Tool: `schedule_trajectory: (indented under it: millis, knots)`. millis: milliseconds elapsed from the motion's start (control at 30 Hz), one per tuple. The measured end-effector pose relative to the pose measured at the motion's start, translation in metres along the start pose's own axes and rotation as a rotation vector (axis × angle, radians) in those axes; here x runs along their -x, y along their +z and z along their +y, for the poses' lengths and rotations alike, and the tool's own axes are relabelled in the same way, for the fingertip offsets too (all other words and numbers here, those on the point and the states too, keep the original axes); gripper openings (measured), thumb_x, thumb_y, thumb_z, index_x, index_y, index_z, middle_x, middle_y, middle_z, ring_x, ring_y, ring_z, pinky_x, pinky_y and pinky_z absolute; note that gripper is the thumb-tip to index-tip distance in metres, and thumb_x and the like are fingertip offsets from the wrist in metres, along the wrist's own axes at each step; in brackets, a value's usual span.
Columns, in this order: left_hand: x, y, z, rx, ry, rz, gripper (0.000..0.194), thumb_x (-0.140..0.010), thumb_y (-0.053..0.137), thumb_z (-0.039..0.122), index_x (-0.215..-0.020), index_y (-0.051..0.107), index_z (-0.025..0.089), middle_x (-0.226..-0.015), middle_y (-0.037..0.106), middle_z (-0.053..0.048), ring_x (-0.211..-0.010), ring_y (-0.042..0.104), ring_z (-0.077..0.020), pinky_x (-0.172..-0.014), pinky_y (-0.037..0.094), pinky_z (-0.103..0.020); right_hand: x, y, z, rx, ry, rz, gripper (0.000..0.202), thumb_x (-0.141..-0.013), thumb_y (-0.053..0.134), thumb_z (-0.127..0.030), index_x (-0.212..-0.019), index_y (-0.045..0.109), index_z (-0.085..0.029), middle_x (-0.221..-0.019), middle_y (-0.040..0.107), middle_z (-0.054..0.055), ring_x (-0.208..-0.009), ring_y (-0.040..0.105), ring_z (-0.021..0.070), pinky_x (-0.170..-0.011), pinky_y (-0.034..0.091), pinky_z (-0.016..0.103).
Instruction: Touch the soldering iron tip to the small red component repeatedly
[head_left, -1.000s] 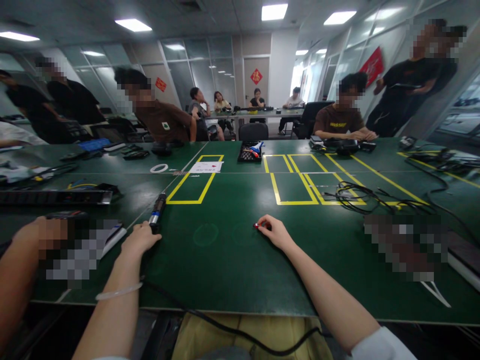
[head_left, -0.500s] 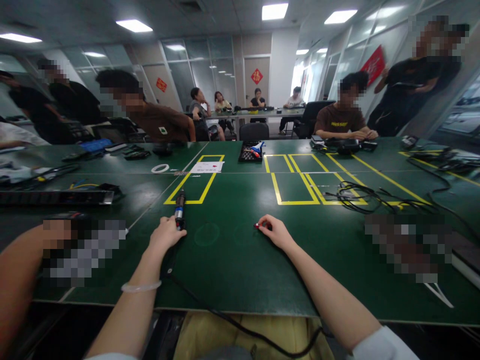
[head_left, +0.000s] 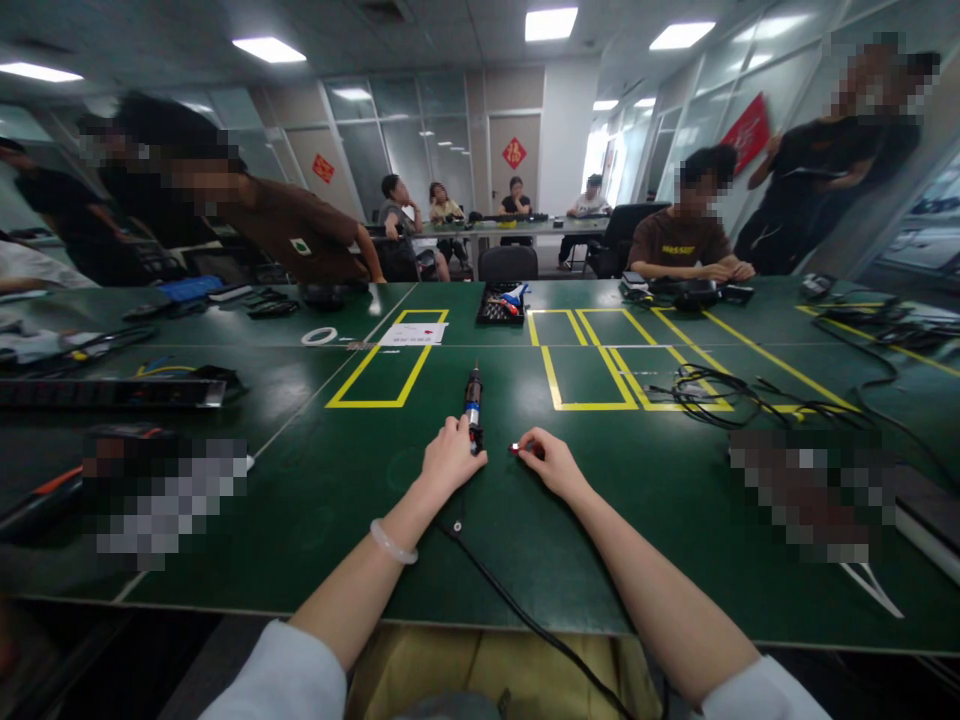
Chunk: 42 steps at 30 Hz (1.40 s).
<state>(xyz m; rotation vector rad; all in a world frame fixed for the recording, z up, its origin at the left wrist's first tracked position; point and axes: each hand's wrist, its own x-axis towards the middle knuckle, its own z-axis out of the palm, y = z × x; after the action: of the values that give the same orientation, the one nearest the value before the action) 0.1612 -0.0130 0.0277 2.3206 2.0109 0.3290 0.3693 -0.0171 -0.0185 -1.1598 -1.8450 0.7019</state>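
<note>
My left hand (head_left: pixel 451 455) is wrapped round a corded electric screwdriver (head_left: pixel 472 395), dark with a blue and silver band. Its thin tip points away from me, and a black cable (head_left: pixel 517 610) trails back over the table's near edge. Just to the right, my right hand (head_left: pixel 553 462) pinches a small red piece (head_left: pixel 516 449) with a white spot, too small to name. A narrow gap of green tabletop lies between the screwdriver and this piece.
Yellow tape outlines (head_left: pixel 405 403) mark the green table (head_left: pixel 420 580). A black tray (head_left: pixel 501 304) of tools stands ahead, with a white tape roll (head_left: pixel 319 337) to its left. Coiled black cables (head_left: pixel 720 395) lie right. A power strip (head_left: pixel 112 393) is at left. Several people sit or stand around.
My left hand has carried the electric screwdriver right, close to my right hand, which stays put. A neighbour's arm at the left has withdrawn. The person across at left leans further left.
</note>
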Motion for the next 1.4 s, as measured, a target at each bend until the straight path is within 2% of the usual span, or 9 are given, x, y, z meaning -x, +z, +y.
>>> schedule_trajectory:
  millis: [200, 367, 567, 867, 1167, 1400]
  knots:
    - [0.002, 0.016, 0.034, 0.104, 0.094, 0.033, 0.058, -0.073, 0.061, 0.041, -0.124, 0.044, 0.019, -0.108, 0.05, -0.014, -0.097, 0.056, -0.0279, -0.073, 0.044, -0.033, -0.001, 0.003, 0.004, 0.019, -0.007, 0.048, 0.004, -0.08, 0.054, -0.019, -0.083, 0.057, -0.02, -0.07, 0.054, -0.002, -0.061, 0.048, 0.0133, -0.063, 0.038, 0.024]
    - [0.006, 0.018, 0.046, 0.101, 0.131, 0.008, 0.06, -0.076, 0.057, 0.039, -0.13, 0.038, 0.02, -0.111, 0.048, -0.013, -0.1, 0.054, -0.0269, -0.076, 0.045, -0.033, -0.002, 0.005, 0.01, 0.039, -0.022, 0.046, 0.006, -0.08, 0.056, -0.017, -0.084, 0.059, -0.019, -0.076, 0.055, -0.001, -0.065, 0.05, 0.0134, -0.065, 0.04, 0.025]
    - [0.008, 0.02, 0.047, 0.009, 0.131, -0.003, 0.064, -0.079, 0.054, 0.042, -0.136, 0.032, 0.023, -0.115, 0.046, -0.011, -0.103, 0.053, -0.0243, -0.08, 0.045, -0.032, -0.004, 0.005, 0.008, 0.034, -0.034, 0.057, 0.008, -0.079, 0.059, -0.017, -0.083, 0.065, -0.018, -0.083, 0.054, 0.002, -0.066, 0.051, 0.0122, -0.065, 0.042, 0.025]
    - [0.007, 0.02, 0.048, 0.007, 0.132, 0.039, 0.065, -0.083, 0.05, 0.045, -0.14, 0.029, 0.021, -0.115, 0.046, -0.012, -0.099, 0.054, -0.0237, -0.078, 0.044, -0.031, 0.0, 0.001, 0.001, -0.015, -0.065, 0.068, 0.014, -0.084, 0.058, -0.023, -0.086, 0.072, -0.019, -0.084, 0.064, 0.005, -0.075, 0.059, 0.0155, -0.07, 0.045, 0.027]
    - [0.002, 0.02, 0.051, -0.011, 0.077, 0.064, 0.064, -0.084, 0.047, 0.052, -0.138, 0.033, 0.021, -0.11, 0.046, -0.012, -0.095, 0.055, -0.0244, -0.077, 0.044, -0.033, 0.001, 0.001, 0.001, -0.026, -0.059, 0.068, 0.018, -0.086, 0.057, -0.028, -0.089, 0.072, -0.02, -0.085, 0.066, 0.004, -0.074, 0.059, 0.0157, -0.07, 0.046, 0.027]
    - [0.004, 0.012, 0.04, -0.022, 0.076, 0.031, 0.062, -0.084, 0.049, 0.05, -0.138, 0.033, 0.022, -0.11, 0.046, -0.011, -0.098, 0.053, -0.0245, -0.077, 0.044, -0.031, 0.002, 0.0, 0.001, -0.043, -0.019, 0.052, 0.019, -0.084, 0.056, -0.03, -0.093, 0.068, -0.019, -0.084, 0.065, 0.003, -0.069, 0.057, 0.0146, -0.068, 0.046, 0.027]
